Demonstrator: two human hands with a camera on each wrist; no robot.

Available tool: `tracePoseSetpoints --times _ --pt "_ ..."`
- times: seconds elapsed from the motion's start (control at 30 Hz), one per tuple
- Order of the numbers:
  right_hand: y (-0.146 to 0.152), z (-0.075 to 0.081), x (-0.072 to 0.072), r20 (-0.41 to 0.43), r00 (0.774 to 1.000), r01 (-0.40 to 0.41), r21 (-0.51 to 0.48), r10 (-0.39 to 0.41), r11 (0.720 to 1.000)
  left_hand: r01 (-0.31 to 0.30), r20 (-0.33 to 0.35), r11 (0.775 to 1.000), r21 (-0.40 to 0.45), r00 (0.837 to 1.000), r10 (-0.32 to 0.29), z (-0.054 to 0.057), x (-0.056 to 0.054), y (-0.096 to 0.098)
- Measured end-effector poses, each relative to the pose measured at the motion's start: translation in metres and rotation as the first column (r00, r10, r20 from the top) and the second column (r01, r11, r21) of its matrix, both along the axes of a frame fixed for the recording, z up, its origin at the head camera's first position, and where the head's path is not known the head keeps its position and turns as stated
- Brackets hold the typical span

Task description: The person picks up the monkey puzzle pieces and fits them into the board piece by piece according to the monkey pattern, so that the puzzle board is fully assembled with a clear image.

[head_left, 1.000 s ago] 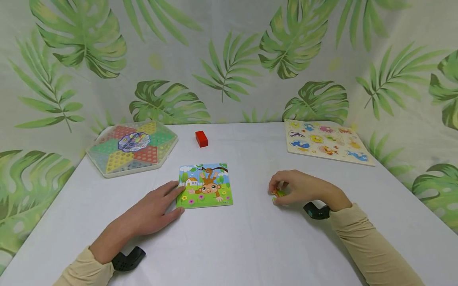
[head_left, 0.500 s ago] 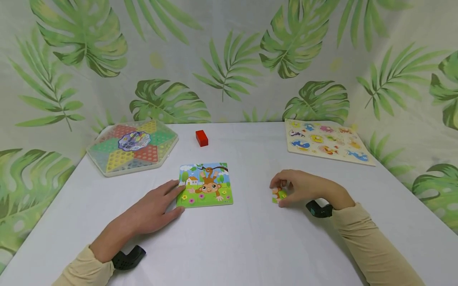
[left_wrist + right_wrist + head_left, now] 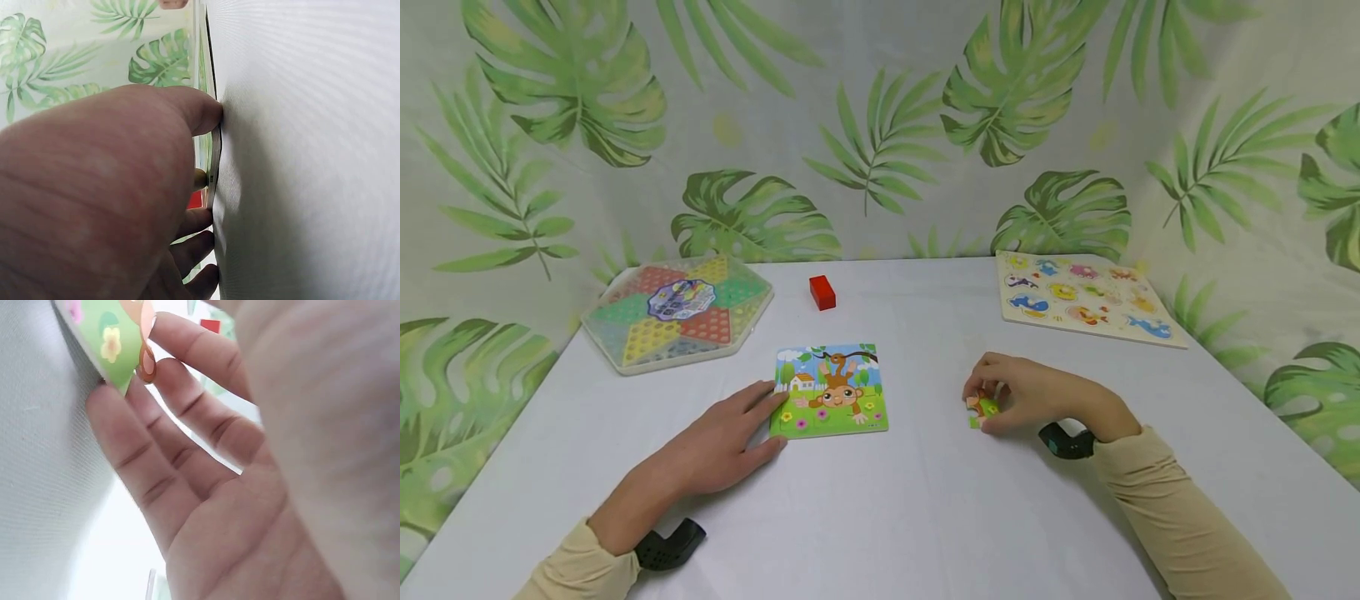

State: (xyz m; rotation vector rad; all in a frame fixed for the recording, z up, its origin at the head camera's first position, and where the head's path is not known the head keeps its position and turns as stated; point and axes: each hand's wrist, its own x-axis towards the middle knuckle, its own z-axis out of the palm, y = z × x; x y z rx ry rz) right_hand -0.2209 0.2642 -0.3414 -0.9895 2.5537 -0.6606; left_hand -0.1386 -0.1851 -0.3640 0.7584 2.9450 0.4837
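Observation:
In the head view my left hand (image 3: 722, 446) rests at the left edge of a square monkey jigsaw puzzle (image 3: 831, 392), fingers extended. Its thumb touches near the lower left corner, and the fingertips lie on the left side. From the left wrist the puzzle (image 3: 216, 159) shows only as a thin edge beside the thumb. To the right, my right hand (image 3: 1030, 396) pinches a small jigsaw piece (image 3: 982, 407) low over the table. The right wrist view shows this piece (image 3: 115, 340) in green with a yellow flower and a brown outline, tilted and partly out of frame.
A hexagonal Chinese checkers board (image 3: 677, 312) lies at the back left. Near it sits a red block (image 3: 822, 292). At the back right is a wooden board with sea animals (image 3: 1086, 300). A leaf-patterned cloth (image 3: 895, 125) hangs behind the white table (image 3: 910, 517).
The jigsaw piece in my right hand has turned a little, so more of its picture shows. That hand has shifted only slightly. My left hand and the puzzle have stayed in place.

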Motion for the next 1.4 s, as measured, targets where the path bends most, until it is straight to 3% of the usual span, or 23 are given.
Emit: tracePoseSetpoints --times 0.3,0.53,0.97,1.17,1.4 --pt "-0.007 0.001 -0.001 -0.112 0.993 -0.035 0.009 0.035 0.999 0.007 -0.018 1.000 0.002 1.000 -0.007 0.003 0.000 -0.001" --pt "-0.013 0.002 -0.001 -0.143 0.988 -0.065 -0.003 0.064 0.998 0.001 -0.007 1.000 0.007 1.000 -0.001 0.001 0.000 -0.001" --pt "-0.046 0.014 -0.014 -0.295 0.938 -0.194 -0.013 0.182 0.981 -0.006 -0.014 1.000 0.011 1.000 0.006 -0.002 0.000 -0.003" --pt "-0.055 0.020 -0.018 -0.350 0.917 -0.202 0.003 0.190 0.979 -0.003 -0.013 1.000 0.014 1.000 0.003 -0.001 -0.001 -0.002" --pt "-0.076 0.028 -0.017 -0.364 0.912 -0.184 0.046 0.188 0.982 -0.003 -0.003 1.000 0.016 1.000 0.003 0.000 0.000 0.000"
